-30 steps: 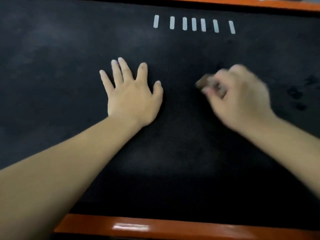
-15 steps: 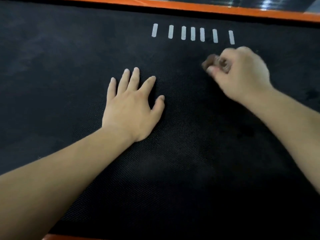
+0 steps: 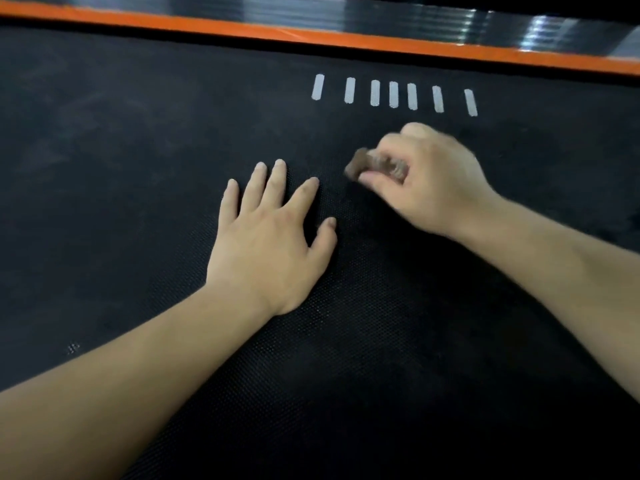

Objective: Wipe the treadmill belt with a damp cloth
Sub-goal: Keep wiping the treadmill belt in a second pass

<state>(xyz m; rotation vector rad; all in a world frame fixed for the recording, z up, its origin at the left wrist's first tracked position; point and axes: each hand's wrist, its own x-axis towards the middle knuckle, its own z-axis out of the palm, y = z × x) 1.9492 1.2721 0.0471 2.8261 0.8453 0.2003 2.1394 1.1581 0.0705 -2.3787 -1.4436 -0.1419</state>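
The right hand (image 3: 429, 181) curls its fingers and thumb round a small brown cloth (image 3: 367, 166), bunched into a wad. One end of the cloth sticks out of the grip toward the left hand (image 3: 270, 237), low over the black belt (image 3: 138, 133). Blur hides whether it touches the surface. Just beside the grip, on its near-left side, the left hand lies flat on the belt with its fingers straight and spread. Beyond the grip a row of short white marks (image 3: 393, 94) crosses the belt. Farther past them an orange rail (image 3: 311, 34) edges the belt.
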